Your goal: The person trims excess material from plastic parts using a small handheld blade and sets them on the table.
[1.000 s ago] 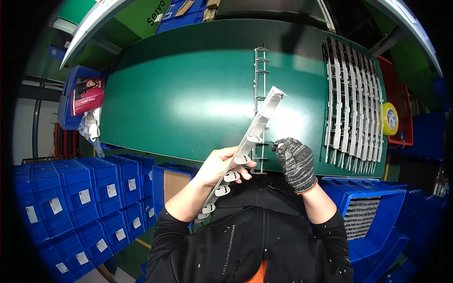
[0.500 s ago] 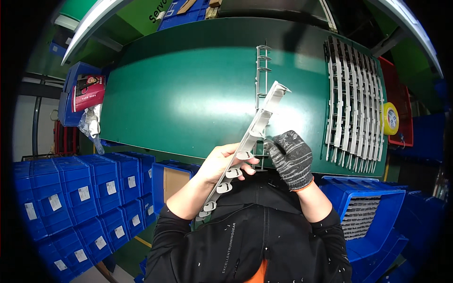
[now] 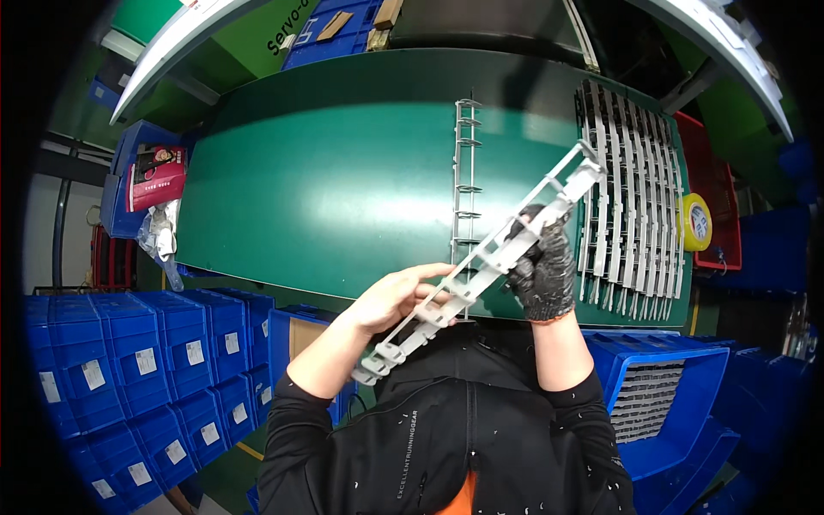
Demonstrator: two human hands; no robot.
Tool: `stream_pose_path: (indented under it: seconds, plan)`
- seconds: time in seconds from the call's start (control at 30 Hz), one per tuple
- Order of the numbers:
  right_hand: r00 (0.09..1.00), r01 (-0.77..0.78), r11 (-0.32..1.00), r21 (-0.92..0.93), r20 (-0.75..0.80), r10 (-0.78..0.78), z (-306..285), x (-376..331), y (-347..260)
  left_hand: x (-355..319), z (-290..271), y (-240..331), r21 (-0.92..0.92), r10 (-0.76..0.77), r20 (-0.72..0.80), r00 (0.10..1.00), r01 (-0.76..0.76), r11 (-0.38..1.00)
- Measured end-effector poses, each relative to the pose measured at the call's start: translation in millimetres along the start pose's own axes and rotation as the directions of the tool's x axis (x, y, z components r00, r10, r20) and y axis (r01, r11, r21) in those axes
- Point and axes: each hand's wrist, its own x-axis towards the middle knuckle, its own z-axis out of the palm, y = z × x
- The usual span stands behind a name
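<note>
A long grey-white plastic strip (image 3: 463, 290) with rails and cross pieces, like a narrow ladder, slants from near my body up to the right. My left hand (image 3: 390, 300) is bare and holds its lower half, with the fingers partly behind the strip. My right hand (image 3: 548, 276), in a dark grey knitted glove, is closed around its upper half from the right; some of its fingers are hidden behind the strip. Beyond, a similar thin ladder-like frame (image 3: 469, 187) lies lengthwise on the green table (image 3: 283, 197), its near end hidden by the held strip.
Several grey and black strips (image 3: 633, 206) lie side by side at the table's right, with yellow tape (image 3: 696, 221) beside them. A blue crate (image 3: 687, 412) at lower right holds stacked strips. Blue bins (image 3: 146, 360) stand at left. A red packet (image 3: 156, 180) lies beyond the table's left end.
The strip has turned over and tilted further right, its far end now close to the row of strips. My right hand has moved up along it and closed around it.
</note>
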Motion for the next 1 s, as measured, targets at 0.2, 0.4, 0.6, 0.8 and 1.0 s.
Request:
stream_pose_path:
  seconds: [0.2, 0.4, 0.6, 0.8, 1.0]
  plan:
    - [0.973, 0.176, 0.984, -0.023, -0.146, -0.177, 17, 15, -20, -20, 9, 9, 0.539, 0.115, -0.207, 0.972, 0.015, 0.842]
    - [0.980, -0.011, 0.845, -0.535, -0.175, -0.098, -11, -6, -6, -25, 17, 20, 0.364, 0.030, -0.210, 0.977, 0.050, 0.930]
    - [0.943, 0.295, 0.562, -0.773, 0.142, -0.300, -24, -17, 8, -22, 18, 17, 0.324, -0.039, -0.196, 0.980, 0.102, 0.941]
    - [0.951, 0.285, 0.330, -0.900, 0.221, -0.218, -10, -24, -2, -20, 14, 14, 0.319, -0.054, -0.162, 0.985, 0.104, 0.942]
    - [0.959, 0.275, 0.343, -0.898, 0.235, -0.156, -16, -24, 13, -20, 11, 12, 0.303, -0.024, -0.193, 0.981, 0.083, 0.949]
